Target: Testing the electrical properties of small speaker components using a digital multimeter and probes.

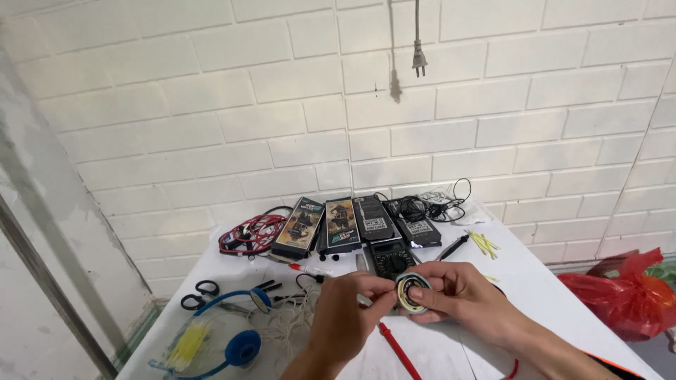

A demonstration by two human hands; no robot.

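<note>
A: Both hands pinch one small round part (412,292), a ring with a dark rim and a pale, shiny face. Right hand (461,292) closes thumb and fingers on its right edge; left hand (352,317) closes thumb and forefinger on its left edge. Neither hand is slack.

B: Position of the part?

A: Held up off the white table (556,295), near the middle of the front half, just in front of a black multimeter (392,262) with a round dial.

B: Note what lies nearest.

A: A red probe lead (398,350) runs along the table below the hands. Left of the left hand, a tangle of pale cord (289,325). Further left, blue headphones (236,331) with a bunch of yellow cable ties (186,345) beside them, and black-handled scissors (199,294) behind.

B: Back row?

A: Four flat dark packages (352,224) lean side by side against the white brick wall (211,105). A coil of red and black wire (251,233) lies to their left, a heap of black cables (429,205) to their right. More yellow ties (484,244) lie at the right edge, close to a black pen-like tool (452,248).

B: Off the table?

A: A red plastic bag (623,295) sits on the floor to the right. A plug (419,62) hangs on its cord down the wall.
</note>
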